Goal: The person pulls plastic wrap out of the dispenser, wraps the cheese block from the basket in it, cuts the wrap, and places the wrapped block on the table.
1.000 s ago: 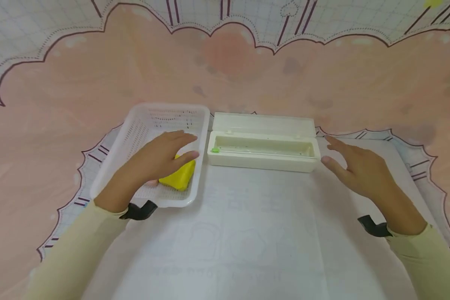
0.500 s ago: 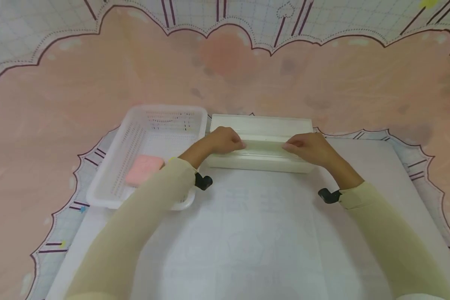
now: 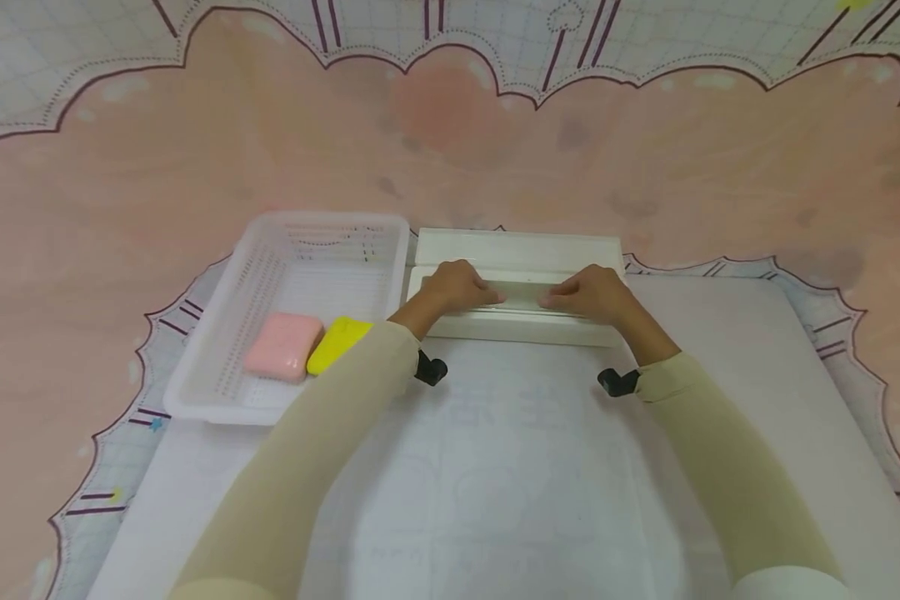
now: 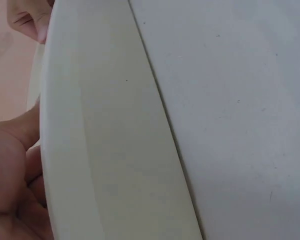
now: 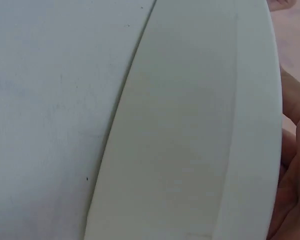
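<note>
Head: box (image 3: 521, 329) at centre, smooth off-white plastic, long and rectangular; lid (image 3: 520, 248) folded back at 12 o'clock, so opening looks done. Left hand (image 3: 457, 287) and right hand (image 3: 591, 294) reach in from 9 and 3, fingers bent; can't tell if either pinches anything. Nothing shows lifted clear. Basket (image 3: 330, 283) at 9: perforated plastic, holding pink block (image 3: 281, 343) and yellow block (image 3: 336, 343), both round-cornered. Left wrist: smooth box wall, left fingers at 8, grip hidden. Right wrist: same wall, right fingers at 4, grip hidden.
</note>
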{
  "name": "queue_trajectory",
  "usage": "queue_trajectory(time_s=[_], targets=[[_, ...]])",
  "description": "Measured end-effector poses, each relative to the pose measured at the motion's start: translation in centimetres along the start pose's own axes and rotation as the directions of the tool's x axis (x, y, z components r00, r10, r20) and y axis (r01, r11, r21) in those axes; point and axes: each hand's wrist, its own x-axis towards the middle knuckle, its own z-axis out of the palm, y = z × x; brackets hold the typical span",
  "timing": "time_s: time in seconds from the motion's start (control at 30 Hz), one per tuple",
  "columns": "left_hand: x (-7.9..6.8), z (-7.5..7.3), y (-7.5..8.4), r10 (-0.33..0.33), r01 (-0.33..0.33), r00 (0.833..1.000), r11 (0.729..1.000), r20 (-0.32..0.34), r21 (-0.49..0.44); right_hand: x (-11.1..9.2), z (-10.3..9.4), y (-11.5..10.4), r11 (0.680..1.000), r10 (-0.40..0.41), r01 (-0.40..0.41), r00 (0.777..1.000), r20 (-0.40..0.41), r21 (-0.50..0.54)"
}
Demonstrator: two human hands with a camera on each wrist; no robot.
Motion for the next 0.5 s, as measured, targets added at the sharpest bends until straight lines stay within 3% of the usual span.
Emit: queue_trajectory(time_s=[0.2, 0.37, 0.5], targets=[[-0.3, -0.7, -0.3, 0.009, -0.007, 0.999, 0.999, 0.047, -0.036, 0.6, 0.8, -0.5, 0.998, 0.062, -0.062, 0.997, 0.042, 0.011], [-0.5, -1.0, -0.5, 0.062, -0.059, 0.996, 0.997, 0.071, -0.040, 0.7, 1.1, -0.5, 0.998, 0.061, -0.061, 0.998, -0.004, 0.031], [-0.6, -1.0, -0.8, 0.060, -0.057, 0.996, 0.997, 0.062, -0.051, 0.7, 1.5, -0.5, 0.998, 0.050, -0.048, 0.998, -0.042, 0.047]])
